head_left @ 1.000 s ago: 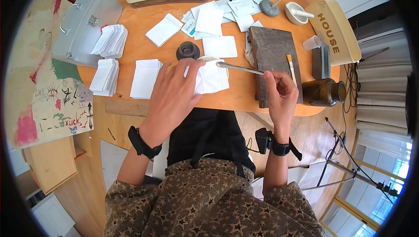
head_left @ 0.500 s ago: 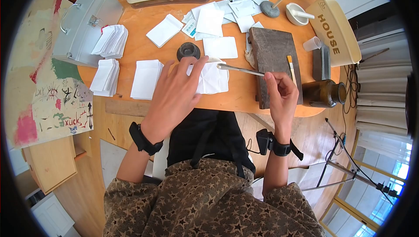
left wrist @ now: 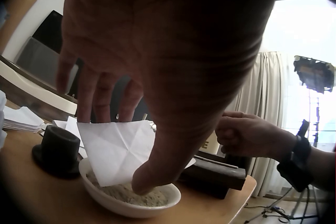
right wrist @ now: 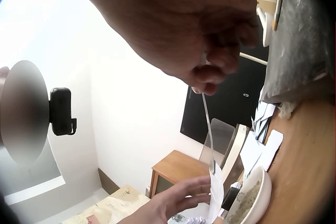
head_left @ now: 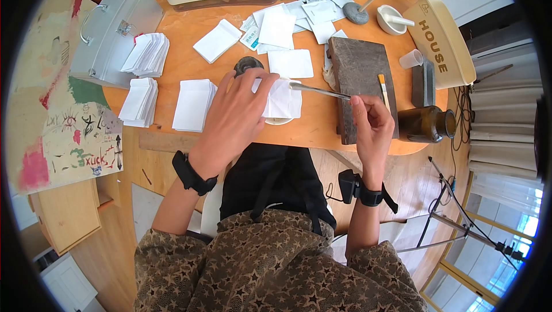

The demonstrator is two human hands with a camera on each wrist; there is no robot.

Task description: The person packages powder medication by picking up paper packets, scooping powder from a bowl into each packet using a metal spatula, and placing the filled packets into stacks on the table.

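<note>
- My left hand [head_left: 230, 116] grips the white paper [left wrist: 118, 150] over the bowl [left wrist: 128, 210]; I'd best hold it level, so powder [left wrist: 152, 199] falls back in.
- My right hand [head_left: 372, 125] pinches the spoon [head_left: 322, 90] handle; I should tip it gently.

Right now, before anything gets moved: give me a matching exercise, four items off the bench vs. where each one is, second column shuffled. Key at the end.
Items
1. Metal spoon
2. Small brush
3. White pestle
4. Creased white paper

Places
A. In the mortar, one end sticking out past the rim
B. Pinched in the right hand
C. In the left hand, over the bowl of greyish powder
D. Lying on the dark wooden board

Pairs: 1-B, 2-D, 3-A, 4-C
</note>
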